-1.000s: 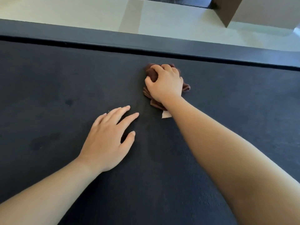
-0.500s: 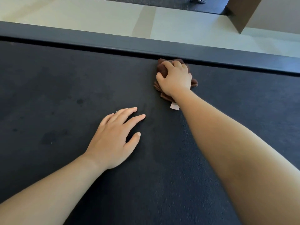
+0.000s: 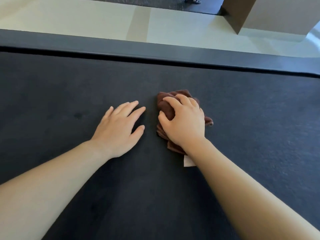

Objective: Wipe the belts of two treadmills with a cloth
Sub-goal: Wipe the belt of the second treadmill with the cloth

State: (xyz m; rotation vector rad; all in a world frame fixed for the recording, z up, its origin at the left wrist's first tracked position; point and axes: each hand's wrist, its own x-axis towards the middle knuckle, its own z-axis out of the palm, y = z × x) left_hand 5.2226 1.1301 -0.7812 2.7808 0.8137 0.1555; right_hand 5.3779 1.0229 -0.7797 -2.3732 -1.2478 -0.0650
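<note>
A dark treadmill belt [image 3: 251, 129] fills most of the view. My right hand [image 3: 184, 123] presses a bunched brown cloth [image 3: 167, 108] onto the belt near its middle, fingers curled over it. A small white tag [image 3: 188, 161] sticks out from under my wrist. My left hand [image 3: 119, 130] lies flat on the belt just left of the cloth, fingers spread, holding nothing.
A grey side rail [image 3: 155, 49] runs along the belt's far edge, with a black gap before it. Beyond it lies pale flooring [image 3: 86, 19]. A brown wall corner [image 3: 237, 13] and dark mat are at the top right.
My right hand has drawn the cloth back from the far rail toward me, to beside my left hand. The left hand stays flat on the belt.
</note>
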